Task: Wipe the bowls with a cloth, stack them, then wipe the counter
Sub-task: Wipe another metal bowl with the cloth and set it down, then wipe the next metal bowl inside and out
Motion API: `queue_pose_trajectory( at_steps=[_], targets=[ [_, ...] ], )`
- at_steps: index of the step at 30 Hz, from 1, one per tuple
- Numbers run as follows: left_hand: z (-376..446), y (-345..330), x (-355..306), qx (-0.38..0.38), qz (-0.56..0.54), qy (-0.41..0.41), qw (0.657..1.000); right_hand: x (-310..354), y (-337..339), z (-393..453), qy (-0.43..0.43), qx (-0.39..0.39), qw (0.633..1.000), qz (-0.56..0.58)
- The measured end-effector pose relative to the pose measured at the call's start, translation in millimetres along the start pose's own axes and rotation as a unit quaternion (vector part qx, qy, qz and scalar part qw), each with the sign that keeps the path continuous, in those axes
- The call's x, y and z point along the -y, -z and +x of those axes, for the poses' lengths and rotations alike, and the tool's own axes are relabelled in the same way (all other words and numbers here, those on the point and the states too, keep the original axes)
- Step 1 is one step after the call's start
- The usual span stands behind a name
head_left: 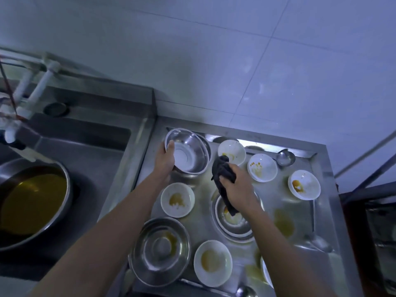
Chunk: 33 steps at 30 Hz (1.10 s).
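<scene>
My left hand grips the rim of a steel bowl, tilted up at the back left of the steel counter. My right hand holds a dark cloth just right of that bowl, its tail hanging over a second steel bowl. White bowls with yellow stains sit around: one at the back, two to its right, one at mid left, one at the front. A third steel bowl stands at the front left.
Yellow smears mark the counter on the right. A ladle lies at the back, a long spoon along the right side. A sink with a pan of yellow liquid is on the left, under white pipes.
</scene>
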<state>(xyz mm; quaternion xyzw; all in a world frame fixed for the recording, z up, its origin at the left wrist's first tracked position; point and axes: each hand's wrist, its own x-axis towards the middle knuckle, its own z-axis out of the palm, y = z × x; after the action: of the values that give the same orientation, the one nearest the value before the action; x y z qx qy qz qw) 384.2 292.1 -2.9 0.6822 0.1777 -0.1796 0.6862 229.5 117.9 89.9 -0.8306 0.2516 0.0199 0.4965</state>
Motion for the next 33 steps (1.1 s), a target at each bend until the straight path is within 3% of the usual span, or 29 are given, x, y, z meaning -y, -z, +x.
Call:
queue_pose_trajectory(
  at_steps=[6,13,18,33],
  targets=[
    [19.5,-12.9,9.4,-0.003,0.115,-0.080,0.990,1.8,-5.9,1.0,-0.018,0.008,1.000,0.000],
    [42.7,-8.5,33.4,-0.086,0.234,-0.099,0.963,0.7,-10.7,-0.8,-0.032,0.027,0.999,-0.017],
    [47.5,-5.8,48.3,-0.067,0.157,-0.082,0.982,-8.2,-21.2,2.8,-0.045,0.028,0.998,-0.017],
    [57.2,-8.3,64.3,-0.018,0.256,-0.061,0.965,-29.0,-24.7,-9.5,-0.056,0.018,0.998,-0.039]
  ],
)
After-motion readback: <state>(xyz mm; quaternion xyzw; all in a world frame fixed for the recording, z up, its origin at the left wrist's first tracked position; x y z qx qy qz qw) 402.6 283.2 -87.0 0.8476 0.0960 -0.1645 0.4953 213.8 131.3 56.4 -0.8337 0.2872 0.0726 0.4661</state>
